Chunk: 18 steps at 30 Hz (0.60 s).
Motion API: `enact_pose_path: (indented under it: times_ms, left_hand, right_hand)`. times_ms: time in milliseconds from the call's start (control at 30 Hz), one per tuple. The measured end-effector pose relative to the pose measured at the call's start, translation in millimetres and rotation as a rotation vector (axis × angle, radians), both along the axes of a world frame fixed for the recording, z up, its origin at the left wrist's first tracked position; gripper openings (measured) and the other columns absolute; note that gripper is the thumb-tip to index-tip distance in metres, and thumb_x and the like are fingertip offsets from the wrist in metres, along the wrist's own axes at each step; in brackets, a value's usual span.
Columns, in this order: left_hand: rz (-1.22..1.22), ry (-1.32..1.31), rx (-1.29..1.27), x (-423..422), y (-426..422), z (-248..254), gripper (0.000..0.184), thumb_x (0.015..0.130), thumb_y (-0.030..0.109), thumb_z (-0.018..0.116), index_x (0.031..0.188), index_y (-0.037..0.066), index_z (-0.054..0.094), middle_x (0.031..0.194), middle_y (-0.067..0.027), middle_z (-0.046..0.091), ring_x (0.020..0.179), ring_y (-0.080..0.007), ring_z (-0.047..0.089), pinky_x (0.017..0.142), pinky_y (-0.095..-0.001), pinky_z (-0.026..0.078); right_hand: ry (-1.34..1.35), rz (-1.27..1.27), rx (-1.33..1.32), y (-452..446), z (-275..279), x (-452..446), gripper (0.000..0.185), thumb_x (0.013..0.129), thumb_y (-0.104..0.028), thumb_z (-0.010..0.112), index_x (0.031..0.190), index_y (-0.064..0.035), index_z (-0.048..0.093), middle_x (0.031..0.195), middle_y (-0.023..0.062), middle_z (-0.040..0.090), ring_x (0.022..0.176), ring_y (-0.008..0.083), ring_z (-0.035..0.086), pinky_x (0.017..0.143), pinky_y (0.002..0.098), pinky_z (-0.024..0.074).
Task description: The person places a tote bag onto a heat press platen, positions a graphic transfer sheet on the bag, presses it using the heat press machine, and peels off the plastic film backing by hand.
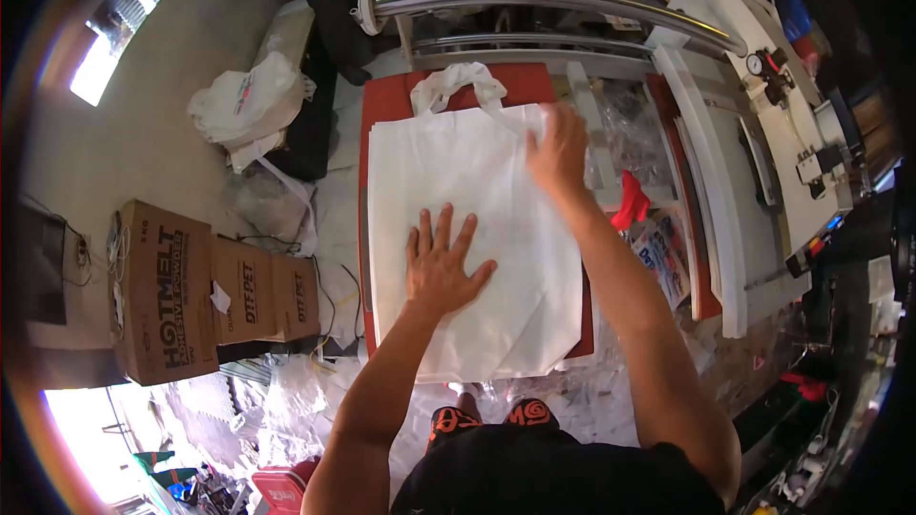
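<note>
A white fabric tote bag (477, 324) lies flat on a red platen (525, 81), its looped handles (461, 86) pointing away from me. My left hand (444, 264) rests palm down on the middle of the bag, fingers spread. At the bag's upper right corner, my right hand (561, 151) has its fingers curled over the edge near one handle end; the fingertips are partly hidden. Layered edges at the left side suggest more than one sheet of fabric.
A white press machine (711, 181) with a pressure gauge (755, 64) stands to the right, with metal rollers (553, 2) across the back. Cardboard boxes (167, 291) and a pile of white bags (250, 100) are at left. Red cloth (630, 200) hangs beside the platen.
</note>
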State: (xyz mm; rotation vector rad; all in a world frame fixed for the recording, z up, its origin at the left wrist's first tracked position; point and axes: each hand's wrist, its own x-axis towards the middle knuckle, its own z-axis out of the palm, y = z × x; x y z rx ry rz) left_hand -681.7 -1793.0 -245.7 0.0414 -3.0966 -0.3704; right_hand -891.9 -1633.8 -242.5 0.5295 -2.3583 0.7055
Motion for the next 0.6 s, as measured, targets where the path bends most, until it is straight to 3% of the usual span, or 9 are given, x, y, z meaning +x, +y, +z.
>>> enact_pose_path:
  times_ms: [67,133,167,200,300,533,600]
  left_hand:
    - [-0.001,0.004,0.004,0,1,2,0.078,0.086,0.059,0.056,0.151,0.022,0.036,0.159,-0.0179,0.023,0.145,-0.0462,0.016,0.116,-0.0595,0.016]
    - [-0.003,0.033,0.007,0,2,0,0.077,0.086,0.058,0.058,0.15,0.021,0.037,0.158,-0.0193,0.025,0.145,-0.0473,0.017,0.115,-0.0603,0.018]
    - [-0.008,0.024,0.007,1,1,-2,0.077,0.086,0.058,0.058,0.15,0.021,0.037,0.158,-0.0193,0.025,0.145,-0.0473,0.017,0.115,-0.0603,0.018]
    - [-0.016,0.036,0.001,1,1,-4,0.077,0.086,0.058,0.058,0.151,0.021,0.037,0.158,-0.0194,0.025,0.145,-0.0472,0.018,0.114,-0.0602,0.018]
    - [-0.013,0.04,-0.003,2,1,-5,0.077,0.086,0.058,0.058,0.151,0.021,0.037,0.158,-0.0196,0.025,0.145,-0.0468,0.018,0.114,-0.06,0.019]
    - [0.002,0.051,0.016,3,0,-8,0.076,0.087,0.06,0.055,0.15,0.021,0.037,0.158,-0.0181,0.025,0.145,-0.0455,0.018,0.116,-0.0584,0.017]
    - [0.009,0.068,0.003,0,-2,-5,0.076,0.088,0.06,0.054,0.151,0.021,0.037,0.158,-0.0175,0.025,0.146,-0.0448,0.017,0.116,-0.0579,0.017]
  right_hand:
    - [0.025,0.389,-0.017,-14,-5,40,0.048,0.084,-0.017,0.069,0.126,-0.0035,0.052,0.137,0.0189,0.048,0.13,0.0417,0.042,0.107,0.0537,0.0349]
    - [-0.185,0.578,0.349,-18,-10,70,0.056,0.092,-0.031,0.061,0.139,-0.0038,0.046,0.147,0.0184,0.041,0.138,0.0412,0.034,0.114,0.0538,0.0266]
    - [-0.316,0.493,0.428,-13,-43,63,0.062,0.094,-0.038,0.053,0.147,-0.0076,0.038,0.153,0.0171,0.035,0.143,0.0401,0.027,0.115,0.0546,0.0246]
    - [-0.293,0.39,0.515,-10,-40,53,0.065,0.097,-0.048,0.044,0.15,-0.0097,0.036,0.158,0.0139,0.028,0.146,0.0392,0.021,0.118,0.0529,0.0204]
    - [-0.343,0.296,0.538,-10,-37,15,0.069,0.098,-0.055,0.037,0.152,-0.0134,0.034,0.159,0.0114,0.026,0.147,0.0404,0.015,0.121,0.0492,0.0128]
    - [-0.367,0.093,0.545,-23,-40,-36,0.066,0.098,-0.055,0.035,0.15,-0.0141,0.037,0.159,0.015,0.026,0.147,0.041,0.016,0.121,0.0496,0.0115]
    - [-0.326,0.084,0.508,-29,-32,-42,0.061,0.099,-0.048,0.039,0.147,-0.0096,0.041,0.157,0.0173,0.029,0.145,0.042,0.02,0.12,0.0514,0.0137]
